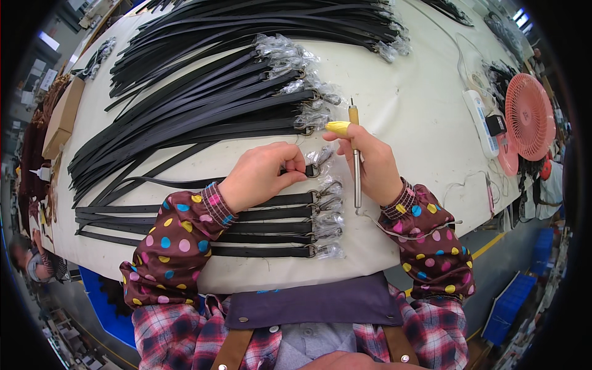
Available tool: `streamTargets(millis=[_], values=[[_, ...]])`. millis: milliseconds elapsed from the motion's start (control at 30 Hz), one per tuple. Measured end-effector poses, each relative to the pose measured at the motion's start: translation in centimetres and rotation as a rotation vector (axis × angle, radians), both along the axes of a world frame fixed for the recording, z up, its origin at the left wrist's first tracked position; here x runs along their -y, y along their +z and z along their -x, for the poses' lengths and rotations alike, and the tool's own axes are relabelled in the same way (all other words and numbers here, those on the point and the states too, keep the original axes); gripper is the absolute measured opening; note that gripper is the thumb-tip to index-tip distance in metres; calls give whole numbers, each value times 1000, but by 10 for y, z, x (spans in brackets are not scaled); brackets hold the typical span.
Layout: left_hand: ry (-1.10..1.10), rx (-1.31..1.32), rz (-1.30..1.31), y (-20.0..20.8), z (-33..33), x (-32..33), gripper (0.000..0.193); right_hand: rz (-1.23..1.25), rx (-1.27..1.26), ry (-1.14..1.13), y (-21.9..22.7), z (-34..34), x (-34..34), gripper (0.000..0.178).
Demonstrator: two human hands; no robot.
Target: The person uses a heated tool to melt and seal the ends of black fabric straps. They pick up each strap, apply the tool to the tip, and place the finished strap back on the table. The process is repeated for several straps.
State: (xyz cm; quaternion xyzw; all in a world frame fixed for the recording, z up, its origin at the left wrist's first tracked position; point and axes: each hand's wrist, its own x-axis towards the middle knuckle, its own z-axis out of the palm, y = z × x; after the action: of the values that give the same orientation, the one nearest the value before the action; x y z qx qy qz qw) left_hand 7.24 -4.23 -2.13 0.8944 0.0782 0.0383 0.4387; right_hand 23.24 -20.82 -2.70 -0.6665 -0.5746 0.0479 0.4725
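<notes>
My left hand [265,176] pinches a black strap [166,182] near its end, beside the metal fitting [313,171] wrapped in clear plastic. The strap's long tail runs off to the left beneath my wrist. In my right hand [375,166] is a slim corded pen tool [357,179], much like a soldering pen, with a silver handle, a brass-coloured collar and a thin tip pointing away from me. A yellow cover [338,127] sits on one fingertip of that hand, just right of the fitting. Several more straps [271,227] lie in a row below my left hand.
Beyond my hands, large bundles of black straps [185,117] with plastic-wrapped hardware cover the pale table [407,117]. To the right are a white power strip [481,123] and a pink fan [529,117]. A cardboard box [63,117] stands at the left edge.
</notes>
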Motion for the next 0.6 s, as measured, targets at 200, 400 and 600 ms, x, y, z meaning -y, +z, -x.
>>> streamTargets(millis=[200,400,600], values=[[21,-123,192,3,1,-6,14,37,-502,164,14,13,6,15],[110,-238,439,4,4,-8,16,126,-446,156,4,23,-5,18],[115,-180,476,2,4,-6,19,162,-524,74,-9,26,-5,21]])
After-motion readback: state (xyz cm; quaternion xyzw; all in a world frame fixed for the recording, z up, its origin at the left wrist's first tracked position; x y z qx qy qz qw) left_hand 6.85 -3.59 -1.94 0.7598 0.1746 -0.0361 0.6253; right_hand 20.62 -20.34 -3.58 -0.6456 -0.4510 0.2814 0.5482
